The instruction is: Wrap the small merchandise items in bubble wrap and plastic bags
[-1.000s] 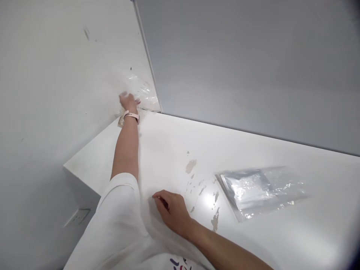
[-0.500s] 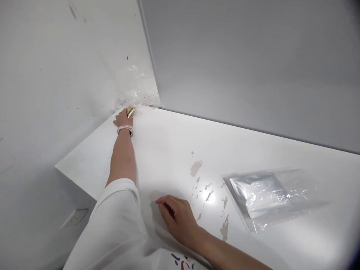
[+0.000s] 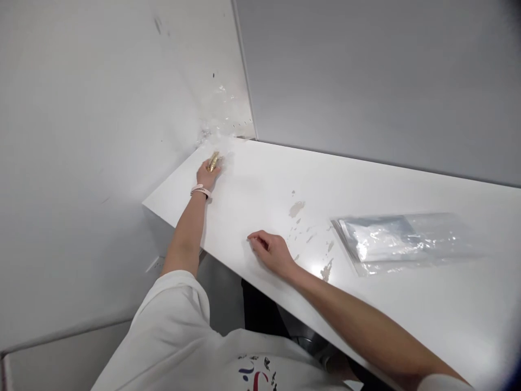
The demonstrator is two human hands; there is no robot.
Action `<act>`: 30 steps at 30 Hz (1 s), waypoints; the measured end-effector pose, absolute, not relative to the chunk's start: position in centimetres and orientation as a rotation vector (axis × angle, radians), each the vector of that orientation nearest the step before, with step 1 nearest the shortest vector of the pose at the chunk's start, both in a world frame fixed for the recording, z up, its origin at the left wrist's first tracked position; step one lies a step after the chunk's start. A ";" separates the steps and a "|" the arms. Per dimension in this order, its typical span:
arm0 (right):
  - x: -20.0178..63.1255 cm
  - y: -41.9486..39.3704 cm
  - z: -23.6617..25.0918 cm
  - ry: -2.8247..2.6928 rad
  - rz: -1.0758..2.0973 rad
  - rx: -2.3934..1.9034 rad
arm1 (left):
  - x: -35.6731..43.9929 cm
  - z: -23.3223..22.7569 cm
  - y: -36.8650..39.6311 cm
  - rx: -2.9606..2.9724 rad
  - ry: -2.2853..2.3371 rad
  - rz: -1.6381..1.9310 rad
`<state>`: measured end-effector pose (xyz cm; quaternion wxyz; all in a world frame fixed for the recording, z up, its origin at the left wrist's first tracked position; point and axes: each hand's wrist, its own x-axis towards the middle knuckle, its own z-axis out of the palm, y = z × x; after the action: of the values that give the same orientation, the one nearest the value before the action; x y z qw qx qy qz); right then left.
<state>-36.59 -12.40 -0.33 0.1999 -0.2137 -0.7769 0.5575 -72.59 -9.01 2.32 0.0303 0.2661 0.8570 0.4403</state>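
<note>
Head view. Risk, as judged: the smooth-looking gold item (image 3: 213, 161) could be slipping out should the left grip (image 3: 207, 178) be loosening. At 10 o'clock over the counter (image 3: 252, 190), that grip is clasping the gold item, fingers closed around it. Near 6 o'clock, the right grip (image 3: 273, 253) is resting curled, showing nothing held; whether its fingertips are meeting, cannot tell. Clear bag (image 3: 382, 239) is lying between 3 and 4 o'clock.
</note>
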 end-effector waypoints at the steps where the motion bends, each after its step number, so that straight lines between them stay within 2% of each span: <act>1: -36.6 -12.6 -0.3 -2.182 1.541 -0.603 | -70.7 2.3 -9.9 0.858 2.685 1.223; 3: -36.5 -12.9 0.0 -2.228 1.414 -0.623 | -66.5 2.1 -11.6 0.955 2.822 0.840; 6: -35.2 -11.7 0.6 -2.390 0.937 -0.623 | -59.6 1.8 -13.7 1.138 2.956 0.400; 9: -31.6 -7.1 1.3 -2.500 0.429 -0.714 | -53.3 1.6 -14.5 1.290 2.960 0.238; 11: -28.2 -3.1 1.6 -2.478 0.249 -0.890 | -49.6 1.6 -14.2 1.360 2.908 0.215; 16: -19.4 1.5 1.0 -2.538 0.434 -1.172 | -41.3 2.2 -11.3 1.529 2.735 0.253; 25: -6.1 -9.8 -0.8 -2.478 0.275 -0.985 | -25.4 1.6 -9.8 1.882 2.445 0.307; 30: -1.0 -12.0 -0.4 -2.495 0.312 -1.006 | -20.6 1.4 -9.7 1.971 2.325 0.334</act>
<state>-1.04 -11.96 -0.35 0.2148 -0.3628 -0.8997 0.1126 -20.56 -9.71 1.39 0.0375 0.6424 0.7576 0.1089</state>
